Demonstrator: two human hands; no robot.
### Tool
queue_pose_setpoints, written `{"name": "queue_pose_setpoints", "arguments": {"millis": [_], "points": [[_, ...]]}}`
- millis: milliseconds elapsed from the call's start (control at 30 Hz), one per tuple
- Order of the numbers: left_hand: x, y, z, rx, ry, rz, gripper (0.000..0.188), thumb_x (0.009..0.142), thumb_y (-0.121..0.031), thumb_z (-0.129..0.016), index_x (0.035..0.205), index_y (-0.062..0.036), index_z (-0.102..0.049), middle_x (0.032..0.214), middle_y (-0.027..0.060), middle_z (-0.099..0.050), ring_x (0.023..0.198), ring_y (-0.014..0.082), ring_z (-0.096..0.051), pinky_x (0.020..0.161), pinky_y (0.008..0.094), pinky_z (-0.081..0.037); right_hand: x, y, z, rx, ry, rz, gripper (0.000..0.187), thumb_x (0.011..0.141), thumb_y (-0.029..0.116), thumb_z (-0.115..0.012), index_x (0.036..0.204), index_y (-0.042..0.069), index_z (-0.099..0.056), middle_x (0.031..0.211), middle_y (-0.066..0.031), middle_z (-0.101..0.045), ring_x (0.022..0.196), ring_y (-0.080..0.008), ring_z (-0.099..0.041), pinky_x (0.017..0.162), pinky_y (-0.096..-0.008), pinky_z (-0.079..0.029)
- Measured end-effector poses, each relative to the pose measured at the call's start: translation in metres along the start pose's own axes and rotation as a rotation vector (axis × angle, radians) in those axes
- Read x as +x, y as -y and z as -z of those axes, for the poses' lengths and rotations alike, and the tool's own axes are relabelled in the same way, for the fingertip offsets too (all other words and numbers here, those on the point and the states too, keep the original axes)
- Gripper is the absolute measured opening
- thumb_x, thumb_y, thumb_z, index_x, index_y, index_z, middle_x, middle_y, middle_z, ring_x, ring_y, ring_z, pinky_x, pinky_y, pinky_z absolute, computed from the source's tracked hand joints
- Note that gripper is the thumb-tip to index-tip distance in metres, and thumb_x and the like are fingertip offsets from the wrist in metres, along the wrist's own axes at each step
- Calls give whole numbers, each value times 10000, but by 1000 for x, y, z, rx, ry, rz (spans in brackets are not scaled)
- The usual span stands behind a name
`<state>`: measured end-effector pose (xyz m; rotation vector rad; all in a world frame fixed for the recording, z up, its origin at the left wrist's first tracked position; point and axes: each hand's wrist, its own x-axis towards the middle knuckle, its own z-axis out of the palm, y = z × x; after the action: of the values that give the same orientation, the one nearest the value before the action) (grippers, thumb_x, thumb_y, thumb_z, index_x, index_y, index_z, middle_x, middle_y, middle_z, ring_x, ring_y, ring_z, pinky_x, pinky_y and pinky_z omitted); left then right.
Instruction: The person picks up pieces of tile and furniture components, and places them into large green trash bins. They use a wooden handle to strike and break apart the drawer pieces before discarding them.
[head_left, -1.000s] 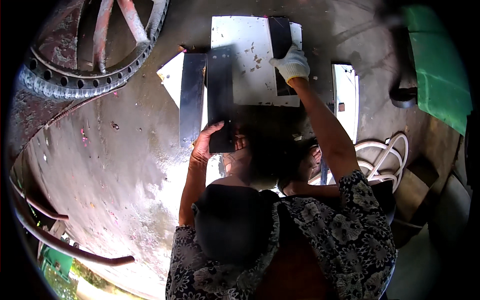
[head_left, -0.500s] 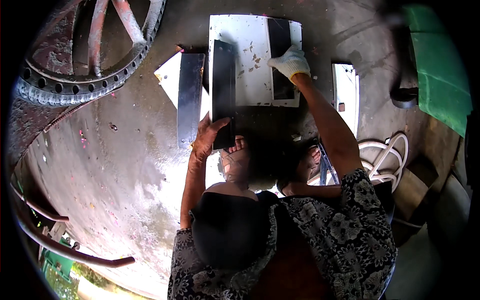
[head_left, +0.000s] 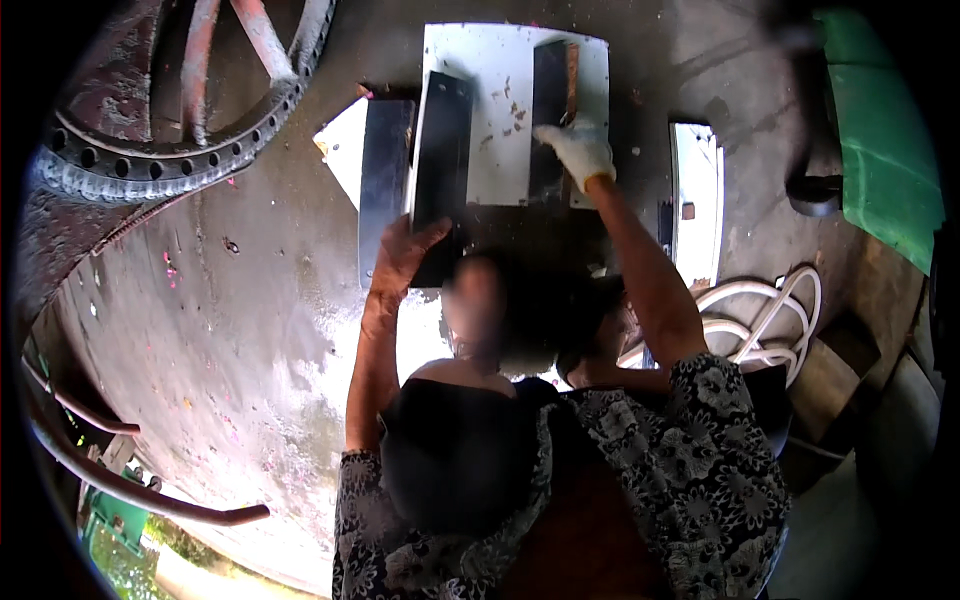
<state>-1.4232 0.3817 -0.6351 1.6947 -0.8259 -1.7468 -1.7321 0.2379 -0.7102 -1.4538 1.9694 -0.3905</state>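
My left hand (head_left: 402,255), bare, is closed round the near end of a long dark panel (head_left: 444,150). That panel stands in front of the left edge of a large white board (head_left: 500,110) on the floor. My right hand (head_left: 582,155) wears a pale knitted glove and grips a second dark panel (head_left: 549,90) over the board's right part. This panel is tilted, so its brown, rough-looking edge shows. Brown flakes lie scattered on the white board. A third dark panel (head_left: 384,180) lies to the left, next to a white piece (head_left: 343,150).
A large rusty spoked wheel (head_left: 170,160) stands at the upper left. On the right lie a white strip-like piece (head_left: 697,200) and a coiled pale hose (head_left: 760,320). Green sheeting (head_left: 885,140) hangs at the far right. My feet are close below the board.
My right hand has moved slightly nearer and tilted its panel, bringing the brown edge into sight. The left hand has shifted a little up with its panel.
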Motion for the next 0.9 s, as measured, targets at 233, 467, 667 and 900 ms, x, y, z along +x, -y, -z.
{"name": "queue_pose_setpoints", "arguments": {"millis": [233, 467, 667, 900], "points": [[6, -3, 10, 493, -119, -71, 419, 884, -297, -802, 1042, 78, -705, 878, 192, -745, 779, 240, -699, 737, 384, -547, -10, 172, 60, 147, -359, 710, 396, 891, 445, -817, 930, 75, -684, 586, -47, -551, 499, -207, -561, 481, -322, -466], [4, -7, 17, 366, -104, -83, 382, 864, -287, -800, 996, 64, -728, 834, 197, -745, 756, 275, -720, 725, 394, -551, -29, 237, 68, 245, -446, 768, 533, 827, 527, -830, 898, 34, -641, 705, -85, -627, 595, -246, -610, 578, -389, -527], [10, 26, 8, 568, -79, -168, 500, 801, -414, -822, 882, 70, -726, 846, 298, -714, 824, 410, -737, 722, 460, -556, 2, 156, -26, 59, -105, 336, 607, 868, 593, -751, 1150, 61, -677, 947, -192, -750, 853, -359, -738, 768, -434, -585], [1, 14, 10, 609, -94, 2, 478, 806, -352, -807, 937, 94, -700, 872, 311, -713, 848, 424, -733, 747, 454, -563, -30, 246, 126, -255, -660, 973, 331, 948, 374, -751, 1017, 50, -741, 845, -61, -744, 693, -237, -657, 673, -344, -543]]}}
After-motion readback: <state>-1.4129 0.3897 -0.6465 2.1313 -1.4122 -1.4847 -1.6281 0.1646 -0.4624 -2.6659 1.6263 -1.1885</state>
